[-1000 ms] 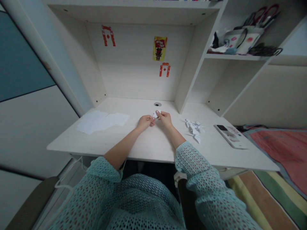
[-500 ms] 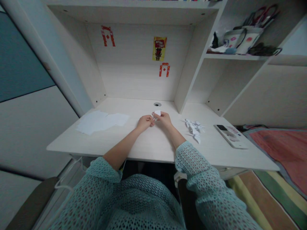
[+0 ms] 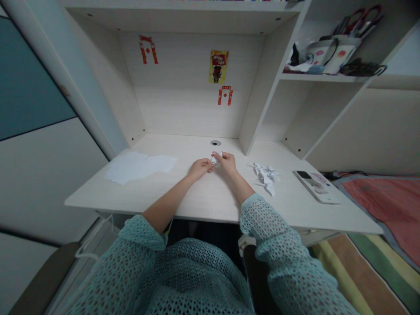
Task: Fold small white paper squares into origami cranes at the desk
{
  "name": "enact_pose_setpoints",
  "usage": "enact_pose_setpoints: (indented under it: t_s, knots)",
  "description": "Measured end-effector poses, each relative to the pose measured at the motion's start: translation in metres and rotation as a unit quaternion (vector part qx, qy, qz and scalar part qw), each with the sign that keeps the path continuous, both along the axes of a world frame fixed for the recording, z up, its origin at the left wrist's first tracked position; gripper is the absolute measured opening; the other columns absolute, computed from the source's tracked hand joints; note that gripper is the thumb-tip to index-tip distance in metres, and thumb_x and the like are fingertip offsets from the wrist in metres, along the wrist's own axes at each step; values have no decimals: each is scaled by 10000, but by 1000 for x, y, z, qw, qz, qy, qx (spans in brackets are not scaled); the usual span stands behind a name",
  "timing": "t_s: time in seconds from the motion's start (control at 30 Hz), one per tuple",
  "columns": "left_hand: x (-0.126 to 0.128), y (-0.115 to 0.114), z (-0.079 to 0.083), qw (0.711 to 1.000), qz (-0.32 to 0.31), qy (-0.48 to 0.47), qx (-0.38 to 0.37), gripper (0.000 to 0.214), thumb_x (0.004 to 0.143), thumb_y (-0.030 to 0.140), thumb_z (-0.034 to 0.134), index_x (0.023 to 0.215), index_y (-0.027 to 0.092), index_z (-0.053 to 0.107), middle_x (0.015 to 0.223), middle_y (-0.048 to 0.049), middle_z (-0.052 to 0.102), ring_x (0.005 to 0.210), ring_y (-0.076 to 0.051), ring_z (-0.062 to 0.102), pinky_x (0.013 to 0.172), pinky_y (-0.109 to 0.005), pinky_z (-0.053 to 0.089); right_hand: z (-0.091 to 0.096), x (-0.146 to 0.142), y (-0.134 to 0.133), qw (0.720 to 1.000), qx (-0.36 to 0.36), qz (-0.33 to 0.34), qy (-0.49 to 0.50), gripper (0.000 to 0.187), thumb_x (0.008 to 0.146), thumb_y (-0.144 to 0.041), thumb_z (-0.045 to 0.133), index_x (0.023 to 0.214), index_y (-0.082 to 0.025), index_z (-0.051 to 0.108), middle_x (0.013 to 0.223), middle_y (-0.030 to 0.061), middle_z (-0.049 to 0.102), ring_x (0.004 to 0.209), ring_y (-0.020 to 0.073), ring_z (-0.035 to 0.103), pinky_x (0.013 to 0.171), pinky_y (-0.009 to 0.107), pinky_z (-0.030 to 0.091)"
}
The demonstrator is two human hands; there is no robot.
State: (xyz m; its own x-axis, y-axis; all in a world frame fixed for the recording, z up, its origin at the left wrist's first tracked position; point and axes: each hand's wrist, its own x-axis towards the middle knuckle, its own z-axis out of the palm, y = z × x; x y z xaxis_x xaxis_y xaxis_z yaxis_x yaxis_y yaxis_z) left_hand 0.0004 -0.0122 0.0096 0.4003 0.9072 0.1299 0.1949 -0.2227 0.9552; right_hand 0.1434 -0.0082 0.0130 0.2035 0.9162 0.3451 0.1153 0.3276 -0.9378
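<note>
Watching the head cam feed here: two hands are in view, both meeting over the middle of the desk, a little in front of the one round cable hole. The left hand has its fingers curled in, thumb and forefinger pinched on the small paper. The right hand is curled the same way and pinches that same bit from the other side, so there's one paper held between both hands just above the desktop. It's tiny and white and I can't make out its shape. Off to the left on the desk lies a flat stack of sheets. I can count at least two overlapping, maybe more, hard to say. On the right, near the right forearm, sits a little heap of folded paper bits, too jumbled for me to count. Further right there's one remote lying flat, well apart from the hands. On the back wall I count three stickers: a red one up left, a yellow one in the middle, and a smaller red one just under it. The side shelf up right holds two cups with scissors sticking out. Both sleeves are teal knit.
</note>
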Motion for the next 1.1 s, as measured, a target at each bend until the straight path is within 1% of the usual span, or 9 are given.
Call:
enact_pose_setpoints:
  t_s: [0.1, 0.23, 0.3, 0.43, 0.63, 0.8, 0.9, 1.0, 1.1]
  knots:
    - [0, 1, 0, 999, 19, -10, 34, 295, 760, 436, 570, 735, 146, 617, 772, -65, 689, 676, -122, 624, 660, -223, 462, 2, -2, -3, 1000, 5, 14, -12, 443, 612, -572, 650, 655, -133, 688, 622, 54, 647, 572, 145, 540, 518, 252, 368]
    - [-1, 5, -5, 997, 46, -17, 64, 275, 753, 409, 570, 730, 147, 653, 764, -48, 693, 720, -143, 638, 691, -230, 475, 2, -6, -4, 998, 13, 26, -49, 420, 631, -564, 641, 594, -146, 657, 592, 47, 631, 578, 144, 537, 535, 251, 377]
    - [-1, 8, -7, 996, 59, -5, 60, 269, 757, 396, 565, 745, 149, 671, 747, -44, 694, 702, -146, 642, 670, -231, 480, 1, -7, -4, 998, 18, 16, -66, 418, 640, -561, 634, 578, -148, 647, 570, 42, 619, 557, 137, 523, 530, 250, 371]
    - [-1, 11, -10, 995, 85, 13, 41, 245, 760, 363, 571, 794, 149, 686, 718, -47, 694, 635, -135, 637, 624, -227, 485, -1, -7, -4, 994, 28, -30, -102, 421, 631, -559, 641, 530, -151, 626, 531, 28, 585, 523, 124, 484, 512, 252, 342]
    - [-1, 10, -10, 994, 99, 38, 33, 240, 762, 372, 578, 796, 157, 678, 717, -45, 695, 645, -131, 644, 626, -223, 485, -1, -4, -3, 996, -13, -12, -89, 441, 583, -563, 669, 685, -135, 696, 534, 8, 585, 555, 133, 493, 502, 244, 334]
    - [-3, 6, -9, 989, 117, 77, 54, 227, 795, 361, 529, 785, 188, 675, 720, -28, 697, 662, -132, 650, 624, -217, 476, 0, -5, -3, 997, -10, -6, -81, 398, 586, -505, 686, 739, -140, 722, 566, 15, 618, 535, 124, 501, 507, 241, 340]
    - [-3, 5, -7, 987, 127, 79, 57, 206, 785, 362, 546, 781, 199, 673, 732, -21, 699, 681, -134, 650, 644, -216, 477, 0, -5, -2, 998, -9, 19, -56, 376, 593, -483, 686, 752, -145, 726, 647, 41, 660, 570, 136, 534, 541, 246, 376]
    - [-2, 6, -7, 989, 120, 63, 62, 217, 777, 380, 558, 787, 196, 672, 740, -26, 699, 686, -138, 649, 652, -224, 481, 0, -4, -1, 998, -11, -7, -55, 395, 588, -488, 683, 783, -148, 733, 616, 22, 632, 537, 116, 483, 508, 239, 341]
    - [-1, 8, -9, 993, 93, 42, 60, 274, 763, 431, 568, 793, 180, 673, 733, -37, 696, 673, -141, 647, 657, -234, 489, 2, -2, -1, 997, -11, -41, -64, 427, 583, -505, 677, 816, -152, 736, 520, -22, 523, 489, 91, 379, 469, 233, 272]
